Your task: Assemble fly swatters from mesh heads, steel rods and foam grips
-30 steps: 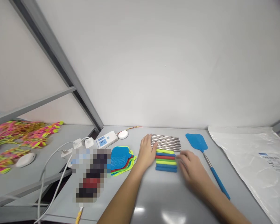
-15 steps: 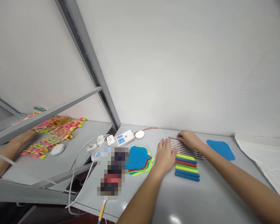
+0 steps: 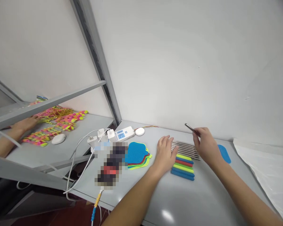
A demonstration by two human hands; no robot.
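Observation:
A metal rod (image 3: 189,126) is held up off the table in my right hand (image 3: 207,147), its fingers closed round it. My left hand (image 3: 165,153) lies with fingers stretched out against the left ends of a row of silver metal rods (image 3: 186,148). Just in front of those rods lie several coloured handle tubes (image 3: 182,169) in blue, green, yellow and red, side by side. To the left of my left hand rests a stack of perforated flyswatter heads (image 3: 136,153), blue on top. Behind my right wrist is another blue flat piece (image 3: 224,153), partly hidden.
A power strip (image 3: 124,134) with white plugs and cables stands at the back left, beside a round white case (image 3: 140,131). A pixelated object (image 3: 112,166) lies in front. White sheeting (image 3: 257,163) covers the right. Beyond the metal frame, another person's hand (image 3: 25,124) touches colourful strips (image 3: 61,116).
My right hand has lifted a metal rod from the row and moved up and to the right. My left hand stays by the rods. The view has shifted slightly.

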